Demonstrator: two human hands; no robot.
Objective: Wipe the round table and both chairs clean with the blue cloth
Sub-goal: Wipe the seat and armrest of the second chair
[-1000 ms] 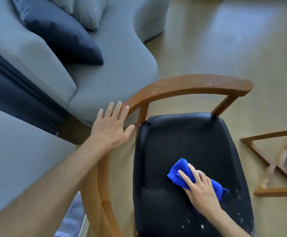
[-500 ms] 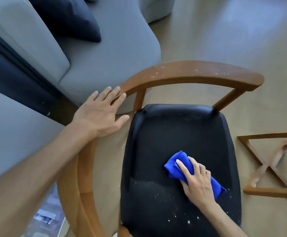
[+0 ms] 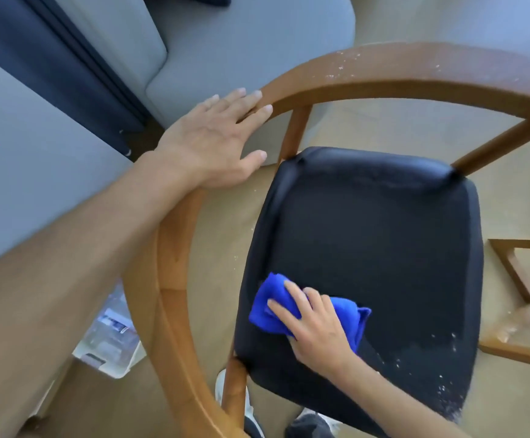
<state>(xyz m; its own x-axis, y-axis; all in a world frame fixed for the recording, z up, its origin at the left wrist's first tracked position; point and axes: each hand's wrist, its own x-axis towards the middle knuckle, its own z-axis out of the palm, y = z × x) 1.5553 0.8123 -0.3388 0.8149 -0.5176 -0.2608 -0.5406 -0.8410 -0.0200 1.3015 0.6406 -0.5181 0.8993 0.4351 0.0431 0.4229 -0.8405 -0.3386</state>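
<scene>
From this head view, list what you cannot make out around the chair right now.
- Round table: not in the head view at all.
- Seat under the blue cloth: covered by cloth and right hand.
- Armrest under the left hand: covered by the palm.
- Chair's right side and wooden frame on the floor: cut off by the right edge.
- White specks: too small to identify.

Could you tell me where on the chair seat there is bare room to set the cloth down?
The seat is bare between the right hand on the blue cloth and the back edge. White crumbs crowd the near-right corner.
</scene>
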